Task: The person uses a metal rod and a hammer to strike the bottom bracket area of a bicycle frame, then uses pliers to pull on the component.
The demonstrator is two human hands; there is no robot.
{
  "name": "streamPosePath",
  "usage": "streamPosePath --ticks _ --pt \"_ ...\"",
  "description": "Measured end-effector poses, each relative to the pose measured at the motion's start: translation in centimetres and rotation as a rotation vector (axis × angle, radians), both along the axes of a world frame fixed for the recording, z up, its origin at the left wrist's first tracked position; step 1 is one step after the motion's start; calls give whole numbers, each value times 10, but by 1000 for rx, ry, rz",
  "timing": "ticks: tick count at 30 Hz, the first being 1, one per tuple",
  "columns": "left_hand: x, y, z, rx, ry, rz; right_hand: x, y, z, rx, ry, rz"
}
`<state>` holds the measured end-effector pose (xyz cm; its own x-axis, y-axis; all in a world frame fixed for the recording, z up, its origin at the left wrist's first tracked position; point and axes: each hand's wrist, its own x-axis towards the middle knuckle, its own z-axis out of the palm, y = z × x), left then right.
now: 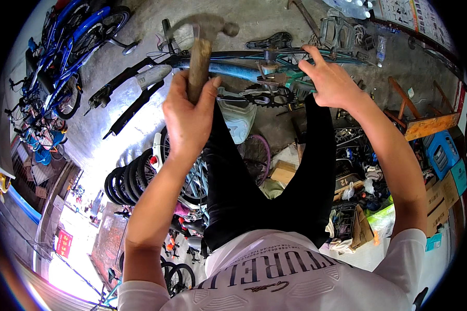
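My left hand [189,122] is closed round the wooden handle of a claw hammer [199,65], held up with its metal head at the top and slightly blurred. Behind it a blue-green bicycle frame [228,70] lies across the floor, its black fork [122,78] pointing left. My right hand [337,85] is at the frame's middle, index finger stretched out along the tubes. Its other fingers close on green-handled pliers [296,82], whose jaws reach toward the frame's upright tube [270,57]. A crank with chainring [270,97] sits just below.
Blue bicycles [83,39] stand at the far left. A black saddle [270,40] and a grey crate-like piece [334,33] lie beyond the frame. Several tyres [127,181] are stacked near my left leg. At right are a wooden stool [425,124] and cardboard boxes [441,205]. A light-blue plastic stool [237,122] stands between my legs.
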<state>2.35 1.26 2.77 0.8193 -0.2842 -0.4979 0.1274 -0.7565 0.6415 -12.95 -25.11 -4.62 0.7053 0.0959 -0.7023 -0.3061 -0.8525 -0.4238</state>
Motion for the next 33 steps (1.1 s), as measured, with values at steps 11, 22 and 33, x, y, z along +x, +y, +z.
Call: streamPosePath --ticks 11,22,33 --pt "-105 73 -127 -56 -82 236 1 -1 -1 1 16 -9" --pt "-137 28 -186 -387 216 896 -7 5 6 56 -246 -29" --pt "-141 20 -198 -497 423 1174 -53 2 21 200 -424 -187"
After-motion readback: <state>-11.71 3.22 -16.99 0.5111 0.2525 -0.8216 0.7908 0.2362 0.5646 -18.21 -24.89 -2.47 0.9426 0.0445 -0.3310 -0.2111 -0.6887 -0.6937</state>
